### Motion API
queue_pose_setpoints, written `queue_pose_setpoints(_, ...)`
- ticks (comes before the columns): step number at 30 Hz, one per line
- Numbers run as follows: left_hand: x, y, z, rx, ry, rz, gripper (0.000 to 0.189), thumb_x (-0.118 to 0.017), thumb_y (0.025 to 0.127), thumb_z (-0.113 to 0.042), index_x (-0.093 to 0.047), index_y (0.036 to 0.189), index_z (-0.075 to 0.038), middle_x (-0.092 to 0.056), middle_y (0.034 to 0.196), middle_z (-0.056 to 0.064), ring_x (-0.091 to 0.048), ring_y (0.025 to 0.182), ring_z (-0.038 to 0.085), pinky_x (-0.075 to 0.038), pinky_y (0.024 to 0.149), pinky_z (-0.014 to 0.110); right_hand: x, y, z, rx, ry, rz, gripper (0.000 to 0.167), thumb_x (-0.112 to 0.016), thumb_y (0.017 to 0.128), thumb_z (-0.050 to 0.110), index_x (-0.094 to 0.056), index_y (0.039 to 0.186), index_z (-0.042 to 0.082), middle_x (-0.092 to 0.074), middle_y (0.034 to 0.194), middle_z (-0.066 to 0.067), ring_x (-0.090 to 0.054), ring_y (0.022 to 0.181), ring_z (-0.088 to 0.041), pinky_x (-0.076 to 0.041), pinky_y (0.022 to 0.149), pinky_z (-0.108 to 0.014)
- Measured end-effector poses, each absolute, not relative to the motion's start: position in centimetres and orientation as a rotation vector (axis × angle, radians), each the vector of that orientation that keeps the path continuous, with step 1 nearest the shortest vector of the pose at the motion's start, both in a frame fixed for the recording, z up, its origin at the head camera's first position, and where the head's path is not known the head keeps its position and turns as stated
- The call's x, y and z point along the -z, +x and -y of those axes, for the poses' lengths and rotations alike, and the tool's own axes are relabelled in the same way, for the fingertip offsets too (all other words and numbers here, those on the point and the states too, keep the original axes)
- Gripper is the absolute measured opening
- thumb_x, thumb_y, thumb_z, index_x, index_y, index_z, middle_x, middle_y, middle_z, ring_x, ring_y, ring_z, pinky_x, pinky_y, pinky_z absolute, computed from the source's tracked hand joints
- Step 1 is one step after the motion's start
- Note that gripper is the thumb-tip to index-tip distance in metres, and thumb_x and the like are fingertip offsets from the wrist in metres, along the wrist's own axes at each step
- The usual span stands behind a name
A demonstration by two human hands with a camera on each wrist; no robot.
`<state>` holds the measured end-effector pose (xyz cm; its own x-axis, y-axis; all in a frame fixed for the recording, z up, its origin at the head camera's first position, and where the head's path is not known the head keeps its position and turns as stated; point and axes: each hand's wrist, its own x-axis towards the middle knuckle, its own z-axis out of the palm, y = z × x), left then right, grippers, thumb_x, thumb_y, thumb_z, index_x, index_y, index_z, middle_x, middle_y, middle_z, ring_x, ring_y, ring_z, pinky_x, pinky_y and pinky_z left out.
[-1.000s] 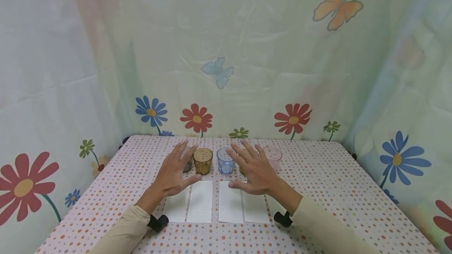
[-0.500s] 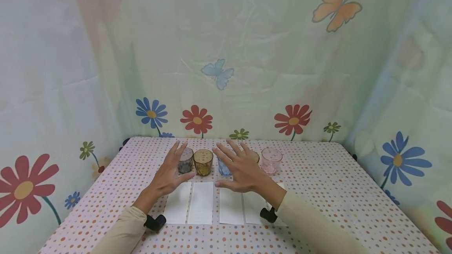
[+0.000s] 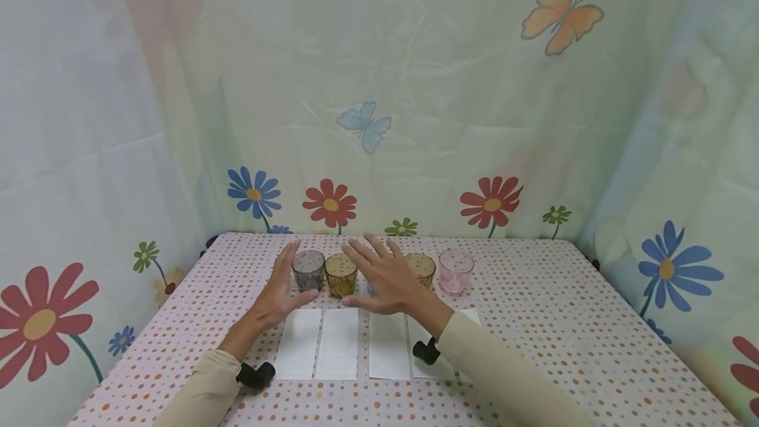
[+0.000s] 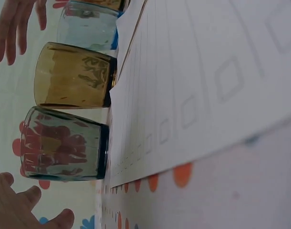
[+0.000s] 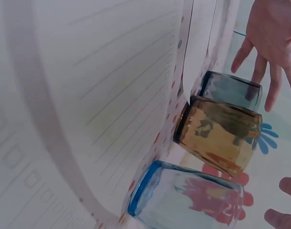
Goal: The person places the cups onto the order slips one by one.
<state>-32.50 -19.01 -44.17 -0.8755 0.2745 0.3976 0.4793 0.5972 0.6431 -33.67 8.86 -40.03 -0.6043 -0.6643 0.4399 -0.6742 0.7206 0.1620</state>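
A row of coloured glass tumblers stands upright on the table. My left hand [image 3: 274, 295], fingers spread, hovers just left of the grey tumbler [image 3: 308, 272]; it holds nothing. Beside that one is an amber tumbler [image 3: 340, 275]. My right hand [image 3: 385, 282] hangs in the air with its fingers extended, in front of a blue tumbler that it mostly hides in the head view; the right wrist view shows this blue tumbler [image 5: 188, 198] better. A second amber tumbler [image 3: 422, 269] and a pink tumbler [image 3: 456, 272] stand to the right.
Several white paper sheets [image 3: 337, 344] printed with lines and small boxes lie in front of the tumblers, some partly under the right forearm. A dotted cloth [image 3: 551, 335] covers the table. Flowered curtains [image 3: 403, 170] enclose the back and sides.
My right hand has moved left, from in front of the right-hand tumblers to before the blue one. My left hand has drifted slightly left, uncovering the grey tumbler. The tumblers stay put.
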Motion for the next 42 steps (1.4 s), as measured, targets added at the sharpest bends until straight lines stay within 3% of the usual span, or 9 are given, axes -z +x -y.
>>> queue_pose_setpoints(11,44.0,-32.3,19.7,1.370,-0.578,2.562,0.102,-0.064,0.090,-0.043,0.004,0.164,-0.026,0.001,0.168,0.021,-0.012,0.150,0.050,-0.015,0.107,0.083,40.1,-34.6,-6.9,-0.041,1.020,2.591,0.097,-0.045,0.089,0.079,-0.024,0.163,0.019,-0.027,0.167,-0.003,-0.022,0.153,-0.034,-0.027,0.114,-0.069)
queue_pose_setpoints(19,44.2,-32.3,20.2,1.494,-0.626,2.471,0.098,-0.062,0.093,-0.033,0.003,0.164,-0.014,0.003,0.167,0.024,-0.010,0.148,0.058,-0.015,0.107,0.082,39.8,-34.9,-5.6,-0.033,1.045,2.609,0.098,-0.044,0.089,0.079,-0.021,0.163,0.021,-0.028,0.167,-0.004,-0.022,0.153,-0.033,-0.024,0.116,-0.067)
queue_pose_setpoints(32,44.5,-32.6,20.9,1.733,-0.593,2.490,0.095,-0.056,0.095,-0.028,0.011,0.163,-0.023,0.008,0.166,0.026,-0.004,0.149,0.058,-0.015,0.109,0.080,40.3,-35.6,-4.1,-0.066,1.042,2.669,0.096,-0.046,0.089,0.078,-0.025,0.162,0.019,-0.029,0.166,-0.003,-0.025,0.152,-0.033,-0.027,0.116,-0.065)
queue_pose_setpoints(42,44.6,-33.2,21.3,1.768,-0.617,2.473,0.094,-0.056,0.095,-0.025,0.008,0.163,-0.019,0.005,0.166,0.028,-0.004,0.149,0.057,-0.014,0.111,0.079,40.5,-36.3,-2.8,-0.082,1.002,2.726,0.095,-0.046,0.090,0.077,-0.022,0.163,0.023,-0.031,0.166,0.000,-0.024,0.153,-0.031,-0.026,0.117,-0.064)
